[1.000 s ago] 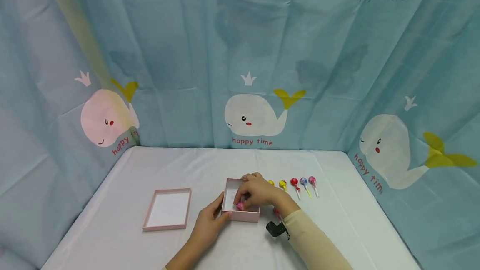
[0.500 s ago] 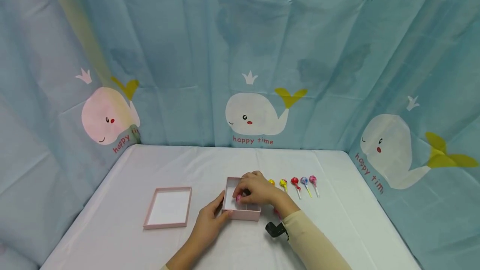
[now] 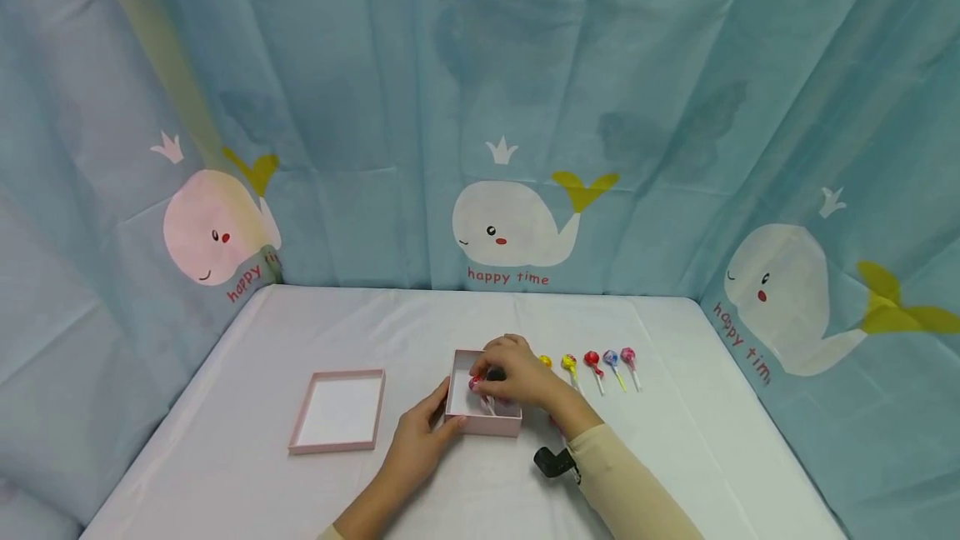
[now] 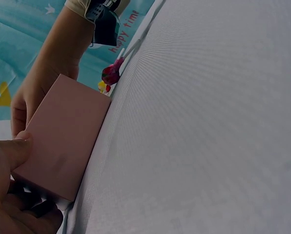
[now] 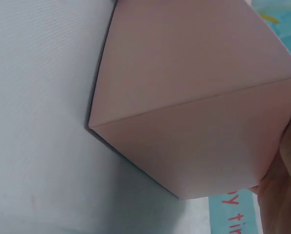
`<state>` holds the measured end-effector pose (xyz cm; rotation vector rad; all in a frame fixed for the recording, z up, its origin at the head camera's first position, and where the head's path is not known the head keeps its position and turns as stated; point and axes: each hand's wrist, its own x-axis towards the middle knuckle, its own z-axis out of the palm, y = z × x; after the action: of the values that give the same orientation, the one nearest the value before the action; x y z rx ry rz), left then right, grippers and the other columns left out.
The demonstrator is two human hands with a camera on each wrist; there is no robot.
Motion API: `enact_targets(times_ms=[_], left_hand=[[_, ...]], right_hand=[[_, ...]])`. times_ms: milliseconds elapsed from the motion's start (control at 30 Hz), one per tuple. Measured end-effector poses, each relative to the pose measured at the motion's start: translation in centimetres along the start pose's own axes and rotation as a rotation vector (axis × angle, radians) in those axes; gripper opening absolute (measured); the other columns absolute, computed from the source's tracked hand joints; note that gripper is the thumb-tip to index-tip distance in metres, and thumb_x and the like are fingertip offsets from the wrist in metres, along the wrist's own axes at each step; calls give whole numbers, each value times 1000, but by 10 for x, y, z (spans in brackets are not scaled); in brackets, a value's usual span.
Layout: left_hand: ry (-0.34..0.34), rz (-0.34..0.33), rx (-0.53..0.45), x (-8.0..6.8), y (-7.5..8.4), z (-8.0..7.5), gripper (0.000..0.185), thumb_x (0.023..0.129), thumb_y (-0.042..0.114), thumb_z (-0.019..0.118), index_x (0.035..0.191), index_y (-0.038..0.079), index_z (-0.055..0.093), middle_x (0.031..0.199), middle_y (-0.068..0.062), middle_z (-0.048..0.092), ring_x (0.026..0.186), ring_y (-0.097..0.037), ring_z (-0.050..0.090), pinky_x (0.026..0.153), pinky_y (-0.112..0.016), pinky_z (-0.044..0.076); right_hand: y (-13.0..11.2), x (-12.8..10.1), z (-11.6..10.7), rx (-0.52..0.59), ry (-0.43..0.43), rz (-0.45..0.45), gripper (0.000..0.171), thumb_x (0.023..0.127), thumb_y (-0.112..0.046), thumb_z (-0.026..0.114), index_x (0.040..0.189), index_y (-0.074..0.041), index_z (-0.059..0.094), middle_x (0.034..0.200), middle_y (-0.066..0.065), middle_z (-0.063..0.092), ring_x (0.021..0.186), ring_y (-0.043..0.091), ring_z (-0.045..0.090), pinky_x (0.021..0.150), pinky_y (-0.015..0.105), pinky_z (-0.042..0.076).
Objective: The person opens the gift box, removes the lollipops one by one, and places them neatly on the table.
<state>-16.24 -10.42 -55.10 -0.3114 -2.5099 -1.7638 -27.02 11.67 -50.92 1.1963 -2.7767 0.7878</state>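
An open pink box [image 3: 491,427] with a white inside stands on the table. My left hand [image 3: 418,442] grips its near left corner, thumb on the front wall and fingers along the left side; the left wrist view has the thumb against the pink box wall [image 4: 62,141]. Reaching into the box from the right, my right hand [image 3: 519,375] pinches a lollipop [image 3: 475,384] by its pinkish-red wrapped head. The lollipop's white stick slants down inside the box. In the right wrist view the box's outer walls [image 5: 194,141] hide the fingertips.
Left of the box lies a shallow pink-rimmed lid [image 3: 332,447]. Several lollipops lie right of the box, among them yellow [image 3: 569,363], red [image 3: 592,358], blue [image 3: 611,357] and pink [image 3: 628,355] ones. A dark pink lollipop [image 4: 111,73] lies near my right forearm.
Inside the box, my right hand has shifted the lollipop away from the front wall toward the back, and its stick now shows. My left hand has kept its grip on the box.
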Motion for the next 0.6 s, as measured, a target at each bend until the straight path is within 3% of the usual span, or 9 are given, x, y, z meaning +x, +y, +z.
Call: enact_targets(times_ms=[167, 600], left_hand=[[-5, 3, 1, 1, 0, 0, 79, 91, 33, 77, 156, 5, 41, 158, -11, 43, 146, -29, 42, 117, -38, 40], [1, -15, -2, 0, -2, 2, 79, 91, 32, 78, 156, 6, 41, 159, -10, 43, 146, -27, 42, 116, -35, 41]], right_hand=[[-1, -3, -5, -8, 102, -59, 21, 92, -37, 78, 107, -23, 80, 110, -10, 73, 117, 15, 57, 119, 54, 31], [-11, -21, -25, 32, 303, -4, 18, 90, -33, 81, 104, -23, 80, 104, -13, 75, 121, 19, 58, 114, 55, 36]])
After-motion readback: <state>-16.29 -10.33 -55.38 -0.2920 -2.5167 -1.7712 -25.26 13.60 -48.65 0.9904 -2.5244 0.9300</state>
